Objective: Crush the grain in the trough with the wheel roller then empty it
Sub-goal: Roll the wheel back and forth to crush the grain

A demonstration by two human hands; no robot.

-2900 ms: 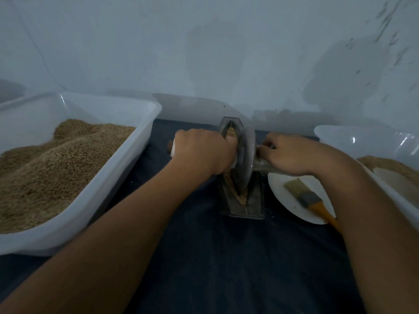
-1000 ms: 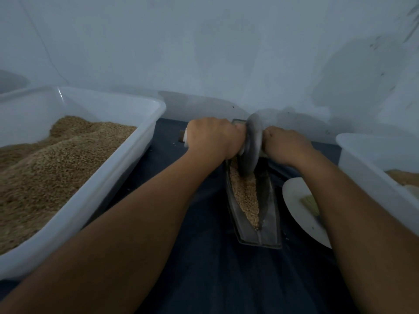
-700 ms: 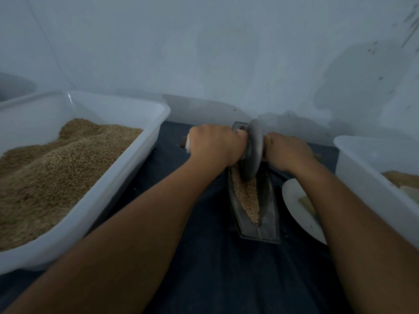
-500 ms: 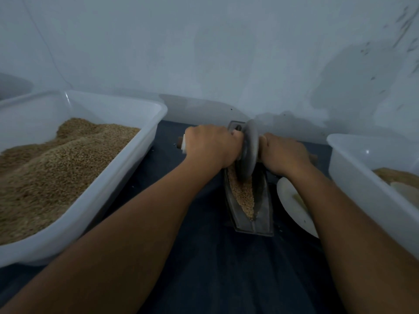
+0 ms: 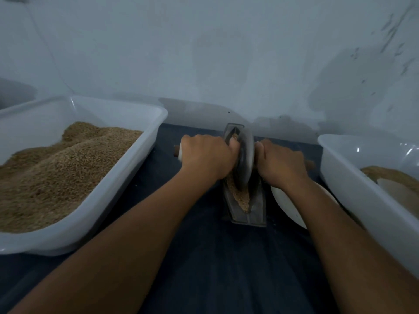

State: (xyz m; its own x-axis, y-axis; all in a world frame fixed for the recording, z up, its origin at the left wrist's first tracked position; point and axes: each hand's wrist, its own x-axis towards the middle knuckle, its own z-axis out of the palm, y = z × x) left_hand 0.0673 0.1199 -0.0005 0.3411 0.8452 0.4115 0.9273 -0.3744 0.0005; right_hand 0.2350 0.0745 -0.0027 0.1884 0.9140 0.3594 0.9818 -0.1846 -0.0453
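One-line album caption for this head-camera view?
Both hands, left and right, roll a wheel roller through grain in a trough.

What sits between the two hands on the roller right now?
In the head view, the wheel roller stands between the left hand and right hand, down in the trough of grain.

A: What is the person wearing on the arms?

B: Nothing that shows. Both forearms are bare from the bottom edge of the view up to the wrists, with no sleeve in sight.

A: Any watch, ring or glove?

B: None visible on the left hand (image 5: 207,156) or the right hand (image 5: 280,163). Dim light blurs the fingers, so finer detail cannot be made out.
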